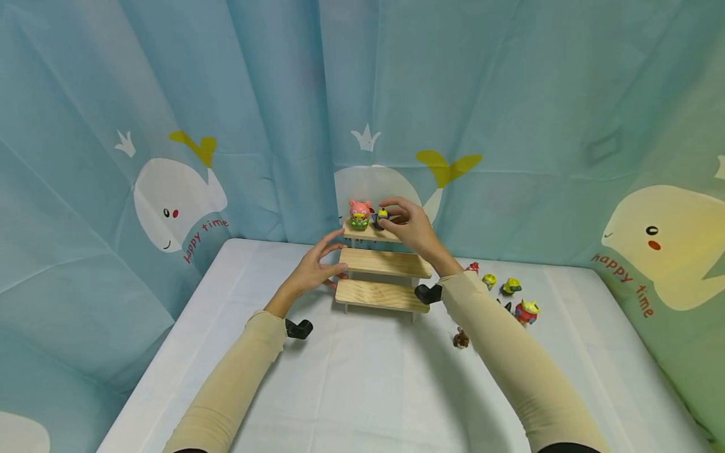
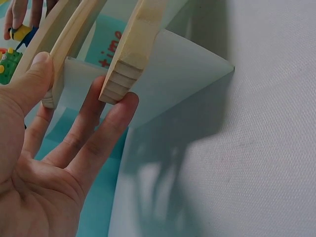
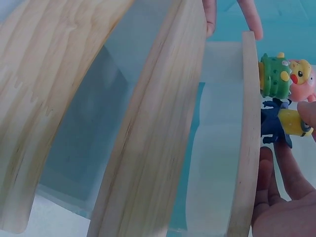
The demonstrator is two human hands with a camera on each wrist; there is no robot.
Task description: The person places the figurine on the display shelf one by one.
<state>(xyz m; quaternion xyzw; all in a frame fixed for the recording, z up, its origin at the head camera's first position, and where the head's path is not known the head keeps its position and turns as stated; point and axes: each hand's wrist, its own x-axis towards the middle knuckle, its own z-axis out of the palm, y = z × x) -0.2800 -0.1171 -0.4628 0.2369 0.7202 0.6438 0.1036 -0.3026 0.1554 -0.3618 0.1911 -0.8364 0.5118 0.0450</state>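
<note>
A three-tier wooden display shelf (image 1: pixel 384 263) stands on the white table. On its top tier sits a pink-headed figurine (image 1: pixel 359 214) with a green base. My right hand (image 1: pixel 412 225) pinches a small yellow and dark-blue figurine (image 3: pixel 279 121) right next to it; in the right wrist view its base is close against the top board, and I cannot tell whether it bears weight there. At the shelf's left side, my left hand (image 2: pixel 59 163) holds the board ends, thumb in front and fingers spread behind and along the edges.
To the right of the shelf lie several small figurines: a yellow one with goggles (image 1: pixel 511 287), a red and yellow one (image 1: pixel 527 312), a brown one (image 1: pixel 461 338) and others partly behind the right sleeve. A blue curtain (image 1: pixel 294 126) with whale prints hangs behind the table.
</note>
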